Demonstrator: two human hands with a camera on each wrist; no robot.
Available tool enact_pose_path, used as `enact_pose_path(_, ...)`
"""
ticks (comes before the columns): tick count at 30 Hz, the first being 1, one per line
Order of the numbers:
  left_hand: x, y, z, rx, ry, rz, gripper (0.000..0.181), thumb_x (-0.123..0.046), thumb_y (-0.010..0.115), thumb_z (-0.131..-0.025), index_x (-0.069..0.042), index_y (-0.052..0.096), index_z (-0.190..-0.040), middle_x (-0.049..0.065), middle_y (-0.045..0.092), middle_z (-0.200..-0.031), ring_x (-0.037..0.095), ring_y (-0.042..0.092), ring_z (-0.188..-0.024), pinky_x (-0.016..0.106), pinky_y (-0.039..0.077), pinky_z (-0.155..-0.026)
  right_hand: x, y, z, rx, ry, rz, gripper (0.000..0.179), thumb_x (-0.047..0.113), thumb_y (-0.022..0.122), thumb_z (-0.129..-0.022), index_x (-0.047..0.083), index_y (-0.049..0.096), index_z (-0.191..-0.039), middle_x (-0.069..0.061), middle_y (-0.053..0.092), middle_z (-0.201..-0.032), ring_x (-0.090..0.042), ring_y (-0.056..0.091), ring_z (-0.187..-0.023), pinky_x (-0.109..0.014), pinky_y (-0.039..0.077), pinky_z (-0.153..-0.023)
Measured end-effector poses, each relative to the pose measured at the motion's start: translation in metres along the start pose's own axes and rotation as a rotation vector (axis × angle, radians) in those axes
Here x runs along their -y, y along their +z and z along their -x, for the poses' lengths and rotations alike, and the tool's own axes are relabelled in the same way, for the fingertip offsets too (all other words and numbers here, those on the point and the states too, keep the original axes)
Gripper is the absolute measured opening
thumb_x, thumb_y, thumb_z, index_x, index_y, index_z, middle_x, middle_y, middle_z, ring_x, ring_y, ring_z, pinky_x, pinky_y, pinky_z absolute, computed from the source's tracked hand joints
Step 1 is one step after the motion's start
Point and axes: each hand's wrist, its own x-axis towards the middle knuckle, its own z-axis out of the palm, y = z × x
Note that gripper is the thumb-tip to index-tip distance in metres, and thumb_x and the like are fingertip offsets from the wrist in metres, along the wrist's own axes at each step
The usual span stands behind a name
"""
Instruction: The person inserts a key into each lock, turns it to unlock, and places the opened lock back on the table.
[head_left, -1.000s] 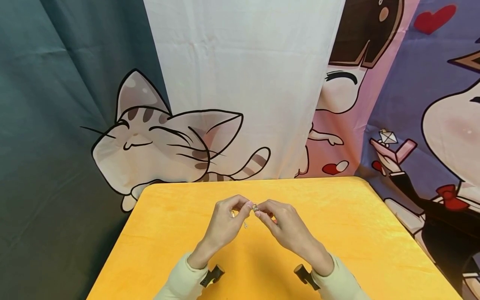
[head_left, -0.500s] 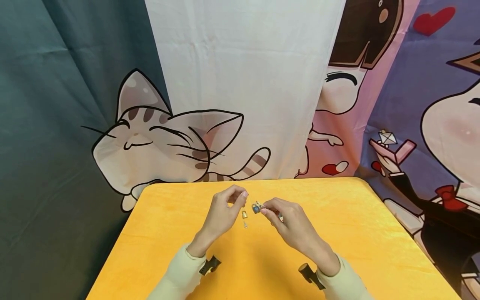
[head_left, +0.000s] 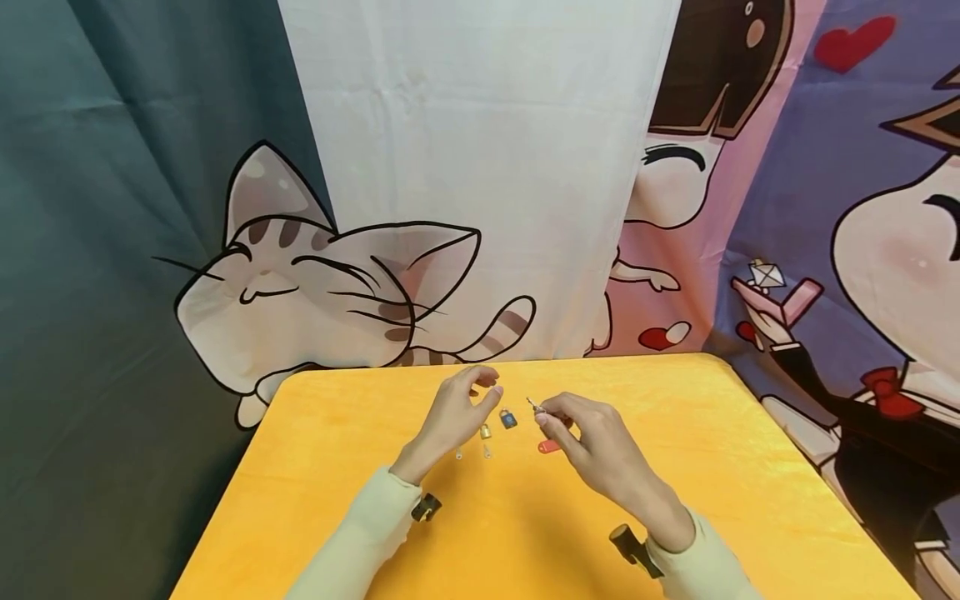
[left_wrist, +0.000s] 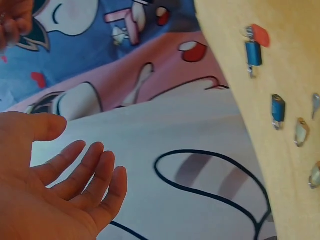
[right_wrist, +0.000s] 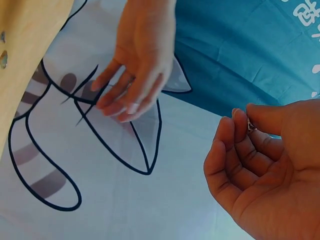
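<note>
My right hand pinches a small silvery piece, apparently a key, between thumb and fingertips; in the right wrist view most of this metal piece is covered by the fingers. A blue padlock lies on the table between the hands. Left of it are a gold padlock and a small key. My left hand hovers above them with loosely bent fingers and holds nothing. Under the right hand shows a red tag, which lies against another blue padlock in the left wrist view.
A yellow cloth covers the table. Another small key lies below the left hand. A second gold padlock sits at the edge of the left wrist view. Printed curtains hang behind the table's far edge.
The hands, together one second ago, have parted. My left fingers have spread from their earlier pinch. The right hand has drawn right with the small metal piece, and the blue padlock shows uncovered.
</note>
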Motion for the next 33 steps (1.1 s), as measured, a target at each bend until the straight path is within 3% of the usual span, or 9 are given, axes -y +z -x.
enact_pose_path(8,0.028,0.015,-0.011,0.098,-0.065,-0.145,0.041,-0.03,0.063,-0.096,-0.01,0.058,-0.132,0.008,0.064,-0.126,0.026,0.061,-0.114,0.044,0.052,-0.093,-0.001,-0.004,-0.001,0.001,-0.001,0.005,0.006,0.014,0.065,-0.094,0.016,0.069,-0.098,0.012,0.066,-0.084,0.004,0.057,-0.069,-0.017,0.048,-0.058)
enact_pose_path(16,0.053,0.04,-0.024,0.187,-0.078,-0.239,0.046,-0.03,0.064,-0.096,-0.009,0.055,-0.136,0.011,0.065,-0.125,0.03,0.065,-0.109,0.043,0.056,-0.087,-0.005,-0.006,0.004,-0.005,0.006,0.018,0.007,0.011,0.067,-0.093,0.016,0.069,-0.098,0.013,0.067,-0.084,0.005,0.056,-0.069,-0.017,0.049,-0.059)
enact_pose_path(20,0.063,0.052,-0.026,0.223,-0.125,-0.273,0.046,-0.03,0.065,-0.095,-0.009,0.056,-0.135,0.011,0.065,-0.126,0.027,0.065,-0.108,0.041,0.056,-0.087,-0.006,-0.004,0.005,0.0,0.005,0.01,0.007,0.011,0.066,-0.093,0.016,0.069,-0.098,0.013,0.067,-0.084,0.006,0.055,-0.068,-0.016,0.047,-0.058)
enact_pose_path(28,0.076,0.07,-0.035,0.267,-0.195,-0.282,0.044,-0.024,0.066,-0.094,-0.005,0.058,-0.133,0.013,0.064,-0.126,0.027,0.066,-0.106,0.041,0.056,-0.087,-0.005,-0.003,0.005,-0.005,0.006,0.013,0.008,0.01,0.066,-0.093,0.016,0.069,-0.098,0.013,0.066,-0.084,0.005,0.054,-0.068,-0.018,0.048,-0.057)
enact_pose_path(33,0.079,0.079,-0.041,0.296,-0.214,-0.373,0.038,-0.025,0.066,-0.094,-0.004,0.063,-0.125,0.014,0.068,-0.12,0.024,0.066,-0.094,0.039,0.056,-0.086,-0.005,-0.003,0.004,-0.004,0.007,0.012,0.007,0.011,0.067,-0.092,0.017,0.069,-0.097,0.013,0.066,-0.084,0.004,0.056,-0.07,-0.019,0.049,-0.058)
